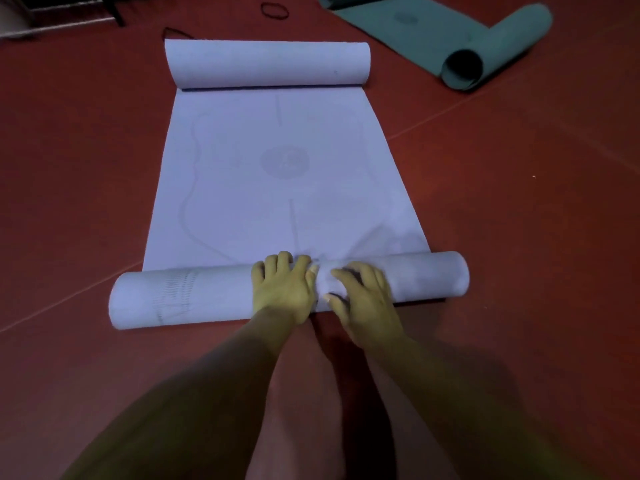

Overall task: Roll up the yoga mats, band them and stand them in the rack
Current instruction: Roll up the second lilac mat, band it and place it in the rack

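A pale lilac yoga mat [277,161] lies on the red floor, stretching away from me. Its near end is rolled into a tube [180,299] lying crosswise, and its far end curls up in a second roll [266,64]. My left hand [282,289] presses on top of the near roll at its middle, fingers spread over it. Just to its right, my right hand [360,296] lies on the same roll with its fingers curved over it. A black elastic band [274,11] lies on the floor beyond the mat.
A teal yoga mat [450,32], partly rolled, lies at the far right. Another dark band [176,32] peeks out behind the lilac mat's far left corner. Dark furniture legs [117,15] stand at the far left. No rack is in view.
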`<move>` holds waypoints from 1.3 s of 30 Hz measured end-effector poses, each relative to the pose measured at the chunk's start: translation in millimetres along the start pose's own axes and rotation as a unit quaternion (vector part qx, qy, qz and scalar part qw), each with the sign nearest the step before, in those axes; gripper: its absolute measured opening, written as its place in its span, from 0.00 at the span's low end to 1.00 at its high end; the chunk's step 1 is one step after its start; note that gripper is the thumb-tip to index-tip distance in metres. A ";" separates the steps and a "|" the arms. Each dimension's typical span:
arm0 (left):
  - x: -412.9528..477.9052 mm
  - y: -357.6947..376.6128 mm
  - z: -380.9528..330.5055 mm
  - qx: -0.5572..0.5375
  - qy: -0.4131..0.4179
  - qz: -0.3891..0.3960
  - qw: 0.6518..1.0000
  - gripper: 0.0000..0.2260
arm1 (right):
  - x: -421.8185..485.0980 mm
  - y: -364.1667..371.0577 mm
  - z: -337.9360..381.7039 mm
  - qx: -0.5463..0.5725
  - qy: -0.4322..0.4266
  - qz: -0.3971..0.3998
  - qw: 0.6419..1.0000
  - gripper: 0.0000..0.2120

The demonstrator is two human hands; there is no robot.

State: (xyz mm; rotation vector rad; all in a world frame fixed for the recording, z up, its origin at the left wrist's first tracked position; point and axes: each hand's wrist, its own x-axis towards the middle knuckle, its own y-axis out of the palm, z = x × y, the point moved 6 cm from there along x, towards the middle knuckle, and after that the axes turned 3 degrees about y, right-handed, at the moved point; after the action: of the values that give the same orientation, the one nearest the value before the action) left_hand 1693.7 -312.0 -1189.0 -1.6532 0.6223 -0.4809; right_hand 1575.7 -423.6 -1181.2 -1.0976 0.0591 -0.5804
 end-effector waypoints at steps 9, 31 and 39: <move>18.1 -5.5 -1.1 0.000 -0.022 0.045 0.999 0.20 | 18.9 -2.0 -4.2 -0.023 -0.057 0.039 0.997 0.22; 72.1 -9.6 11.3 0.055 0.046 -0.086 0.994 0.23 | 76.4 19.1 -16.0 -0.013 0.004 -0.065 0.998 0.23; 72.6 -23.4 11.0 0.032 0.060 -0.190 0.979 0.19 | 112.5 25.1 -26.9 -0.009 -0.016 -0.076 0.997 0.24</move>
State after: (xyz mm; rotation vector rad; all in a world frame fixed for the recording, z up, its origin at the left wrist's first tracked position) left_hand 1759.4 -347.5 -1170.0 -1.6961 0.3710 -0.8727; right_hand 1673.0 -490.5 -1188.9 -1.1359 -0.0483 -0.6996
